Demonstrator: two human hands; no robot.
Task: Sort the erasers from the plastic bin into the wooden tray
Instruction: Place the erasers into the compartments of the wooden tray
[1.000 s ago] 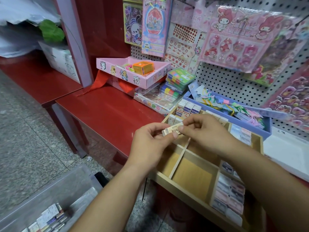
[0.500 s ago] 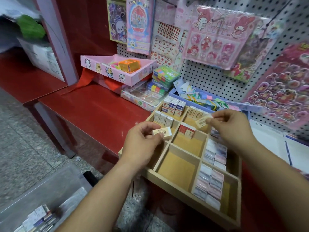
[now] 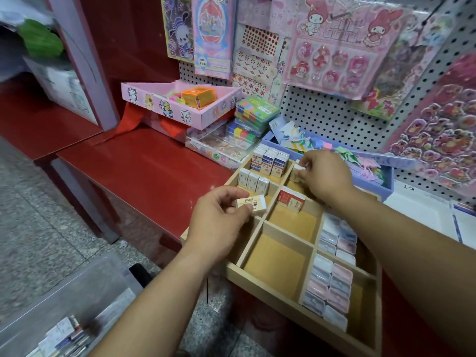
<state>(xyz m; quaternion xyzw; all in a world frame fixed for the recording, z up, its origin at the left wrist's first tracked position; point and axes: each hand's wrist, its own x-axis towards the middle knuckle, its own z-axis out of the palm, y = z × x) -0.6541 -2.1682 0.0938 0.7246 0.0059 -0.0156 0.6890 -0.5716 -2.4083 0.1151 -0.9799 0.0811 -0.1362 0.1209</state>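
Red shelf (image 3: pixel 144 163), wooden tray (image 3: pixel 257 280); left grip (image 3: pixel 219 220) pinches eraser (image 3: pixel 253 203) printed "ERASER"; right grip (image 3: pixel 327 173) pinches white eraser (image 3: pixel 297 172).

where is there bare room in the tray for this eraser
The tray's near middle cell is bare, between front rim and dividers. The cell behind it has room before the red erasers. Pastel erasers pack the right column; the right hand crowds the far cells.

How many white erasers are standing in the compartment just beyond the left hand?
3 white erasers in one row at its far end: left, middle, right. The left hand and its eraser may hide more nearer.
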